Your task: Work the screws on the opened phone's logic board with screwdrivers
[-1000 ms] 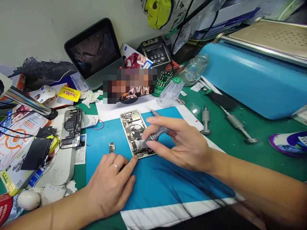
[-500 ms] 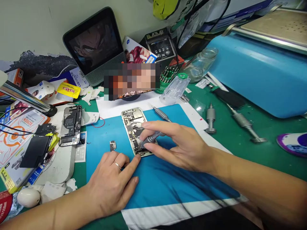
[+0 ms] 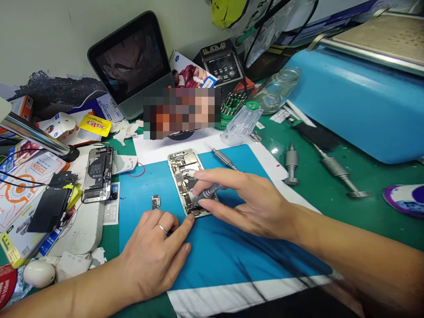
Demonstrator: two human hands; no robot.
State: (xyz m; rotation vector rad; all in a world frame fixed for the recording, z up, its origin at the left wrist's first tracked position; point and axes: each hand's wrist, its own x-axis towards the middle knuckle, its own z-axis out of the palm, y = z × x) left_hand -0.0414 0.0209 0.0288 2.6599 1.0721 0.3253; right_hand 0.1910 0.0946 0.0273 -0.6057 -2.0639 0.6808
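An opened smartphone point(image 3: 183, 176) with its inner parts showing lies on the blue mat point(image 3: 145, 181). My right hand point(image 3: 241, 198) grips a grey screwdriver point(image 3: 212, 192) over the phone's lower half; fingers and handle hide its tip. At the phone's bottom edge, the outstretched index finger of my left hand point(image 3: 155, 251) touches the frame. Its other fingers are loosely bent, and it holds nothing. A small metal-and-black phone part point(image 3: 155, 202) rests on the mat just beyond my left knuckles. Behind my right hand lies a second screwdriver point(image 3: 222, 157).
On the left are another phone assembly point(image 3: 97, 174), a lamp post point(image 3: 43, 137) and piled boxes point(image 3: 28, 185). A display point(image 3: 132, 57), bit holder point(image 3: 233, 104) and glass jar point(image 3: 278, 90) stand behind. More screwdrivers point(image 3: 291, 165) occupy the green table's right side.
Very little differs. My right hand and the screwdriver have turned or shifted slightly over the phone. The left hand and the phone stay in place.
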